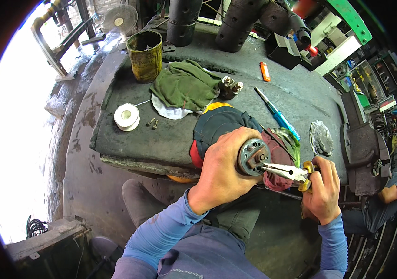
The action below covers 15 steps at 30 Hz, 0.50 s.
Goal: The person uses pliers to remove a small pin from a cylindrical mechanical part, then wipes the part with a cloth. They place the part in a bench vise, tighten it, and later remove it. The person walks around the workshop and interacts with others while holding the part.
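Nearest, at the centre of the frame, the left hand (226,160) is wrapped around a round metal part (246,163), its end face turned up with a bolt head (260,157) seated in it. Right of centre, the right hand (325,189) is closed on yellow-handled pliers (291,171), their nose at the face's lower right edge; whether the tips grip anything there, I cannot tell. The work seems partway along: the bolt is in place, while that edge appears unfinished.

Beyond the hands, a dark cloth (221,124) and a maroon cloth (276,146) lie on the bench (161,146). Left of centre, two small bolts (152,123) lie loose, apparently unused so far, near a white spool (127,117) with a strand drawn out. Farther up sit a green cloth (184,83), a two-studded metal piece (230,88) and, toward the right, a blue-handled tool (282,120). At upper left stands a yellowish bucket (145,65); dark cylinders (239,25) rise at the top.
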{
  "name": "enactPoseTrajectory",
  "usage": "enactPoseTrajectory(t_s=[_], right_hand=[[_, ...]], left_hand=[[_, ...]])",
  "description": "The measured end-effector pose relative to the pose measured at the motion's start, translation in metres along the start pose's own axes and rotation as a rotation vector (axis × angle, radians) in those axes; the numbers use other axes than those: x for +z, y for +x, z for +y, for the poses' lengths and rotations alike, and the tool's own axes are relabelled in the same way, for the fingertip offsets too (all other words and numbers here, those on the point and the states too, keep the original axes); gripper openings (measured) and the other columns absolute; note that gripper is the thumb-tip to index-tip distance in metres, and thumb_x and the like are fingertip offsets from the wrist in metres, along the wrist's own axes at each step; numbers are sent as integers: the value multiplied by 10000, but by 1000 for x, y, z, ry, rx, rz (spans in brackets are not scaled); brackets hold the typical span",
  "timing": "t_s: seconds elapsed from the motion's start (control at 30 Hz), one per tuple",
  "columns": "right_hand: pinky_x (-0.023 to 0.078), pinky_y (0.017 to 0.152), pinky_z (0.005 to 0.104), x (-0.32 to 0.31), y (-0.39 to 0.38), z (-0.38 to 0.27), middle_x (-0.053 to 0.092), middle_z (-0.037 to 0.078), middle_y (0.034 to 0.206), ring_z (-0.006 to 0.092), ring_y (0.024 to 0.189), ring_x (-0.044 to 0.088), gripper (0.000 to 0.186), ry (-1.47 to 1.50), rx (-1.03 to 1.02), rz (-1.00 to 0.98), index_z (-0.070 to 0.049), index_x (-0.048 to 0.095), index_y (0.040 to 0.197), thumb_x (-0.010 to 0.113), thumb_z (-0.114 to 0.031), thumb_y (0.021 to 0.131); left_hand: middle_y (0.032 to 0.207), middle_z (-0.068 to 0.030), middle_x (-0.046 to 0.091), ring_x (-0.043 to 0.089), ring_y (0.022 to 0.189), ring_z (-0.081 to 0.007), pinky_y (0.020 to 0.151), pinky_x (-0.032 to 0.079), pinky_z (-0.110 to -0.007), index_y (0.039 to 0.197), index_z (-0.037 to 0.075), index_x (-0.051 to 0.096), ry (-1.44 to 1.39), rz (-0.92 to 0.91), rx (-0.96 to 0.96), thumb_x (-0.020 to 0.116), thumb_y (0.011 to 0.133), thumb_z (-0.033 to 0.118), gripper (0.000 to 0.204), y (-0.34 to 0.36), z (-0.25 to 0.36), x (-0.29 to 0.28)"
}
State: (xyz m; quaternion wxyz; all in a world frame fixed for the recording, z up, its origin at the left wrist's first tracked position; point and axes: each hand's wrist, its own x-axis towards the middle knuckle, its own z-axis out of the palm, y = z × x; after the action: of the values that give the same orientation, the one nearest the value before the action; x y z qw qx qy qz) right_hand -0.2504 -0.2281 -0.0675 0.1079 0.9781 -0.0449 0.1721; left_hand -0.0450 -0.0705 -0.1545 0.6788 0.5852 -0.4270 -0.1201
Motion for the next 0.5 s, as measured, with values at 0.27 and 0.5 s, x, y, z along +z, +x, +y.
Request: enactPoseTrajectory(t_s=[0.27,0.5], right_hand=[[494,647,434,8,6,18,614,208,957,360,757,601,278,93,-64,41,21,522,760,729,-4,576],[518,757,456,1,5,16,649,206,1042,380,887,642,252,-22,-8,12,25,546,783,709,-4,592]], left_hand=[[964,-53,691,684,874,-172,820,542,-306,1102,57,643,17,-7,-11,897,616,-20,554,2,0,1],[943,-43,690,669,873,-140,826,542,-301,1113,47,643,-18,-9,-44,865,623,-23,543,5,-1,1]])
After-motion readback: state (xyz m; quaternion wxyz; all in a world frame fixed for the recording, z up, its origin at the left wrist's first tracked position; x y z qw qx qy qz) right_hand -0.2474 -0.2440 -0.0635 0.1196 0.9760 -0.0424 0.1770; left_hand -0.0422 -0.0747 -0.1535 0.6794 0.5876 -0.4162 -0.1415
